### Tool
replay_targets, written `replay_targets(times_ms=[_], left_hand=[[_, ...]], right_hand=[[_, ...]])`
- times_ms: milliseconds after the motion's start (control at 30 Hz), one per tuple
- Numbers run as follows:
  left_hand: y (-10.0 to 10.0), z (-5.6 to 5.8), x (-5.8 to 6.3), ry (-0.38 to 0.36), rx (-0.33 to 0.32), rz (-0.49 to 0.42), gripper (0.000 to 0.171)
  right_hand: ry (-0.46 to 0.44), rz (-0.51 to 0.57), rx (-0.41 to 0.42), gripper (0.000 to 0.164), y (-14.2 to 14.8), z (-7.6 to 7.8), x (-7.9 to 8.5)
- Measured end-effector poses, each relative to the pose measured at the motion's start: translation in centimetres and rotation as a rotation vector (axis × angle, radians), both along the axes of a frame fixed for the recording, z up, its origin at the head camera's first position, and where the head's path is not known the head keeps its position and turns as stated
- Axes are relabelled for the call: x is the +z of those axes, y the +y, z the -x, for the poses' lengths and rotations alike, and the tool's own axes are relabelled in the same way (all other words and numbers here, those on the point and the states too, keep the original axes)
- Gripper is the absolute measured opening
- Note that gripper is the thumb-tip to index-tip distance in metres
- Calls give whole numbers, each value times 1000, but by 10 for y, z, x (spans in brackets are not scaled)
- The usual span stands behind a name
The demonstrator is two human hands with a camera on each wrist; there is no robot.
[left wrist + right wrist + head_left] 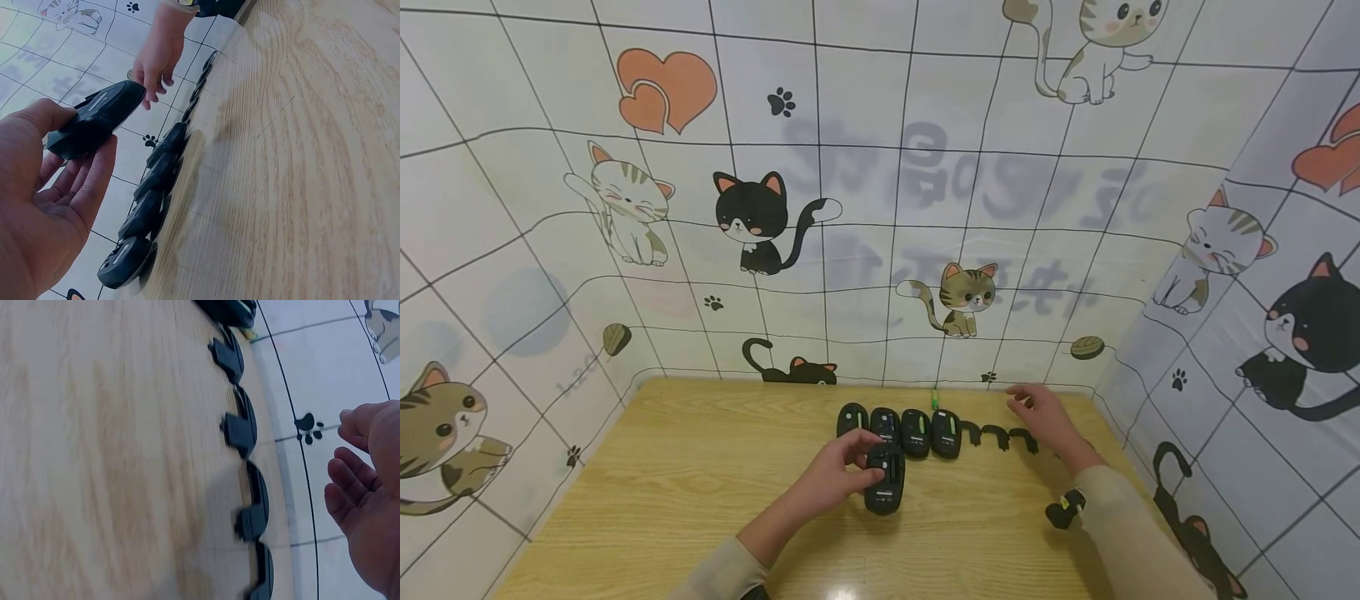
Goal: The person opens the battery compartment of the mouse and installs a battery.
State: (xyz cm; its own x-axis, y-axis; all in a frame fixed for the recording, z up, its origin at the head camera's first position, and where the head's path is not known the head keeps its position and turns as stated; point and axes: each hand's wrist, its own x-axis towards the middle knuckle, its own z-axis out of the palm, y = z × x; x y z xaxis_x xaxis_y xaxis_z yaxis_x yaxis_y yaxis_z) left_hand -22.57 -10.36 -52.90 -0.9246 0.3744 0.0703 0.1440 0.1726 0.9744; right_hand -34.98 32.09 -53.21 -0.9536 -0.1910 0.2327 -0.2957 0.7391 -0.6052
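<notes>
Between thumb and fingers, my left hand [831,482] pinches a black computer mouse [887,493], its underside facing up with a long slot showing. In the left wrist view this mouse [103,119] is raised off the table. My right hand [1047,421] hovers near the back right, above a row of black curved battery covers [997,437]. Its fingers are loosely bent, and the right wrist view shows nothing in the hand [375,487]. Beyond the held mouse, several more mice lie underside up in a row, including one [915,435] with a green battery visible.
A green battery [935,400] is at the table's back edge, behind the rightmost mouse [946,437]. The wooden table [715,475] meets a cat-patterned, tile-print sheet [865,192] at the back and sides. A black and yellow device [1064,508] is at the right wrist.
</notes>
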Motion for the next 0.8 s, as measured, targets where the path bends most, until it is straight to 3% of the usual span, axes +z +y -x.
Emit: replay_targets(times_ms=[500,800], left_hand=[[0,0,0,-1,-7,-5,42],[0,0,-1,-6,-11,-17,43]], right_hand=[[-71,-24,101,33,-63,29,4],[-123,-18,145,34,-88,46,-2]])
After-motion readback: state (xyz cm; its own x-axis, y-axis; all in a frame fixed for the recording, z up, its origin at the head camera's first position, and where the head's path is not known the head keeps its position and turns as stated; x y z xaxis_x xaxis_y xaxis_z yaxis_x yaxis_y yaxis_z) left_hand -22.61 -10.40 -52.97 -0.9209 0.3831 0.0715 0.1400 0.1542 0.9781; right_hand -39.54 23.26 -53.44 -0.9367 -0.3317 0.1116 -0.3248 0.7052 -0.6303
